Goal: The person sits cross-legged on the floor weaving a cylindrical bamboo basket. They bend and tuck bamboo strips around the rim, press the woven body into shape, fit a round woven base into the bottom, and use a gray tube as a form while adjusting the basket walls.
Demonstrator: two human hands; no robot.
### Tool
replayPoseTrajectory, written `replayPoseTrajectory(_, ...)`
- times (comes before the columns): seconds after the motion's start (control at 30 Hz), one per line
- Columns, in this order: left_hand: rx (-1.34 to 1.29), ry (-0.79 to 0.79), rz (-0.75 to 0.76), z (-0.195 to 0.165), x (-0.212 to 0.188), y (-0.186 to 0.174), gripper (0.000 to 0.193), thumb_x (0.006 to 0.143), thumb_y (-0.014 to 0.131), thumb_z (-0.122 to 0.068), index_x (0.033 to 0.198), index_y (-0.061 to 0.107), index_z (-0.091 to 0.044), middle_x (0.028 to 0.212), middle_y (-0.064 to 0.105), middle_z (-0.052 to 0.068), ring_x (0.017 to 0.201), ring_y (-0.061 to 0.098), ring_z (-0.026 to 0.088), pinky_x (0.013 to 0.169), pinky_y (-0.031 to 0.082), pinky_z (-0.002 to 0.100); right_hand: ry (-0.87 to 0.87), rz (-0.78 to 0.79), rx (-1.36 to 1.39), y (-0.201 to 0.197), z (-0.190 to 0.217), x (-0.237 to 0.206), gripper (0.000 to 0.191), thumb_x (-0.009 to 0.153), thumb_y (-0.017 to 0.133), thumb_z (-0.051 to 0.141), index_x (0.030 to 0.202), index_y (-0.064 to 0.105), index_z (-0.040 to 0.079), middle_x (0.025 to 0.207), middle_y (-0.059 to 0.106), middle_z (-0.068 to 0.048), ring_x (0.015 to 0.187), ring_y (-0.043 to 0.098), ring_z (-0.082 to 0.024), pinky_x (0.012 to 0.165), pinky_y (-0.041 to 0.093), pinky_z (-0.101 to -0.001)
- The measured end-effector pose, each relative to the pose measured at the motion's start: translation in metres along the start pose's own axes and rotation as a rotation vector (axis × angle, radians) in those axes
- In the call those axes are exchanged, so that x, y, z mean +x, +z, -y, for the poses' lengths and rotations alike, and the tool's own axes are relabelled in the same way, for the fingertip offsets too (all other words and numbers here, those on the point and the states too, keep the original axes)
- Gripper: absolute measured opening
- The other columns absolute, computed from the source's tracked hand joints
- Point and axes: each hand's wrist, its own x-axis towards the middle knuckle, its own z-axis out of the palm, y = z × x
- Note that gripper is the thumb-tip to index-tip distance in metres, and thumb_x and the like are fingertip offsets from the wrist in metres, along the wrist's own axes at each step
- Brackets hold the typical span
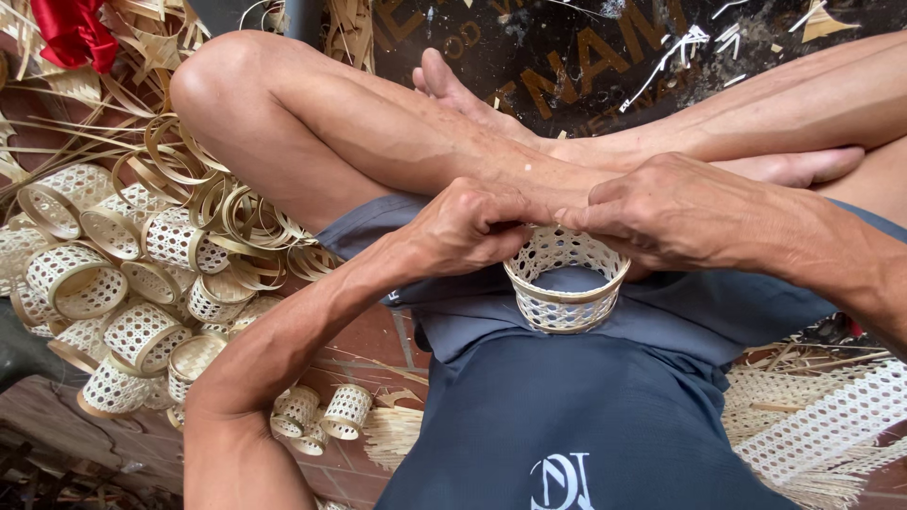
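A small round woven cane ring (565,283), open lattice with a pale bamboo rim, sits on my lap between my crossed legs. My left hand (465,229) pinches its far left rim with curled fingers. My right hand (673,210) grips the far right rim, fingertips meeting the left hand over the top edge. Both hands hold the ring against my shin.
A pile of several finished woven rings (113,283) lies on the brick floor at left, with loose bamboo strip hoops (236,212) behind them. A strip of woven cane lattice (831,416) lies at lower right. Red cloth (74,33) sits at top left. A dark printed mat (586,57) lies beyond my feet.
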Motion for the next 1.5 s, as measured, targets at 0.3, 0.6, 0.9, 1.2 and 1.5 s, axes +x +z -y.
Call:
replayPoseTrajectory(0.3, 0.163, 0.075, 0.082, -0.019, -0.003, 0.001, 0.031, 0.083, 0.074, 0.002, 0.114, 0.073, -0.004, 0.088, 0.070, 0.013, 0.080, 0.071, 0.031, 0.070, 0.058, 0.040, -0.055, -0.110, -0.196, 0.006, 0.021, -0.010, 0.045, 0.087, 0.060, 0.018, 0.131, 0.065, 0.008, 0.106, 0.073, -0.019, 0.086, 0.072, -0.039, 0.068, 0.057, -0.0499)
replayPoseTrajectory(0.6, 0.368, 0.249, -0.006, -0.089, -0.007, -0.014, 0.011, 0.097, 0.065, -0.003, 0.105, 0.057, 0.000, 0.093, 0.064, 0.012, 0.086, 0.070, 0.029, 0.073, 0.057, 0.041, -0.150, -0.444, -0.107, -0.030, 0.073, -0.045, 0.041, 0.075, 0.075, 0.016, 0.113, 0.069, 0.000, 0.089, 0.072, -0.014, 0.080, 0.072, -0.032, 0.068, 0.056, -0.0434)
replayPoseTrajectory(0.9, 0.836, 0.563, -0.447, -0.157, 0.088, -0.040, 0.027, 0.084, 0.064, -0.014, 0.107, 0.061, 0.000, 0.107, 0.066, 0.014, 0.103, 0.065, 0.029, 0.086, 0.055, 0.040, 0.329, -0.919, -0.558, -0.063, 0.080, -0.096, 0.006, 0.098, 0.073, 0.006, 0.101, 0.069, 0.002, 0.084, 0.065, -0.014, 0.071, 0.066, -0.030, 0.064, 0.052, -0.0424)
replayPoseTrajectory(1.2, 0.867, 0.457, -0.360, -0.047, 0.154, 0.002, 0.024, 0.090, 0.073, -0.013, 0.113, 0.068, -0.010, 0.098, 0.065, 0.001, 0.116, 0.058, 0.019, 0.105, 0.037, 0.058, 0.358, -1.370, 0.213, -0.028, -0.029, -0.032, 0.032, 0.101, 0.066, 0.001, 0.133, 0.064, 0.000, 0.089, 0.072, -0.015, 0.068, 0.068, -0.017, 0.061, 0.055, -0.0320)
replayPoseTrajectory(1.5, 0.705, 0.461, -0.026, 0.040, 0.130, -0.088, 0.010, 0.095, 0.065, -0.005, 0.103, 0.070, -0.007, 0.101, 0.067, 0.006, 0.135, 0.055, 0.029, 0.123, 0.032, 0.056, -0.082, -1.018, -0.445, -0.064, -0.053, -0.023, 0.030, 0.088, 0.078, 0.003, 0.117, 0.069, 0.001, 0.102, 0.070, -0.012, 0.094, 0.066, -0.030, 0.081, 0.051, -0.0418)
